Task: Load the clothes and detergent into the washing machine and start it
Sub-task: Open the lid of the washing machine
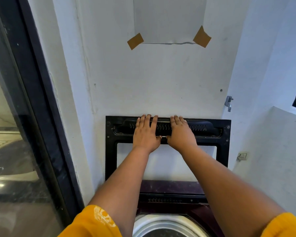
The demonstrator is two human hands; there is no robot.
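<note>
Under the raised lid [111, 151], the drum [154, 222] lies open.

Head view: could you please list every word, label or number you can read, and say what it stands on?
None can be read.
Taped paper: blank.
Washing machine lid: only wavy moulded marks, no letters.
Yellow sleeve: white print, no legible words.

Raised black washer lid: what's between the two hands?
Head view: only the slotted vent strip of the black lid between left hand and right hand; thumbs nearly touch.
</note>
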